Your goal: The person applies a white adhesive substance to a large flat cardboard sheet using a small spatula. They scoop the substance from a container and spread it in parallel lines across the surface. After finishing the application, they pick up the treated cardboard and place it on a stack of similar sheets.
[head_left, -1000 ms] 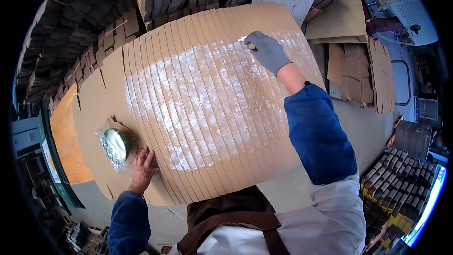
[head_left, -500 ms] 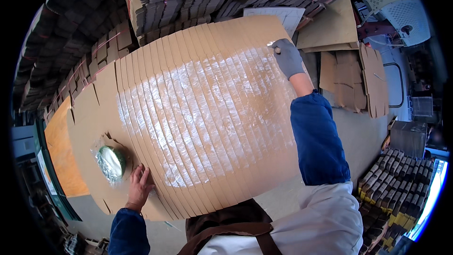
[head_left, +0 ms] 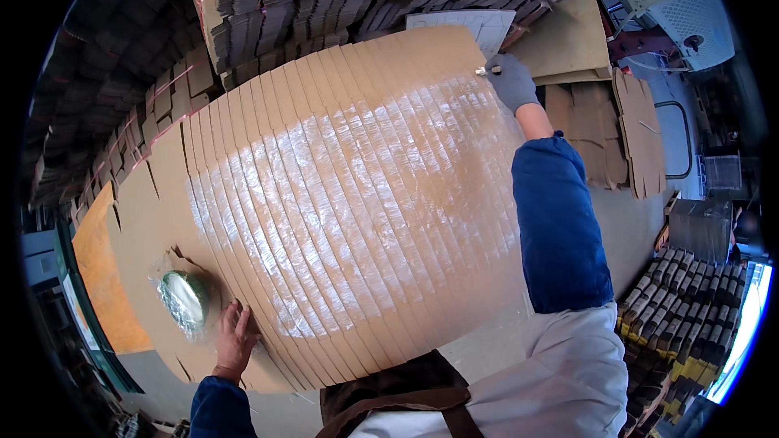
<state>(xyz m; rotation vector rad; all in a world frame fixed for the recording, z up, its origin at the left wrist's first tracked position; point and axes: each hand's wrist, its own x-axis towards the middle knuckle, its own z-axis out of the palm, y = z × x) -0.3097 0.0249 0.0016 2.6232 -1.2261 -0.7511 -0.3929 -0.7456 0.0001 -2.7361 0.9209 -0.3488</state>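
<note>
Right hand (head_left: pixel 513 81) has reached the far right edge of the cardboard sheets (head_left: pixel 430 186)

Gloved, it grips a small pale-tipped tool (head_left: pixel 488 71). The bare left hand (head_left: pixel 234 342), well apart, rests loosely spread on the near left of the overlapping, gloss-streaked sheets. Just left sits a film-wrapped round green container (head_left: pixel 183 302); bundled cardboard stacks (head_left: pixel 324 0) stand on the far side.

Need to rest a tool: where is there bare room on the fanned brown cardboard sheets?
Plain patches on the cardboard sheets: between the film-wrapped round green object and the far left edge; along the near edge, below the glossy whitish streaks. Crowded: beside that object, where the bare left hand rests, and the far right corner, by the grey-gloved right hand.
</note>
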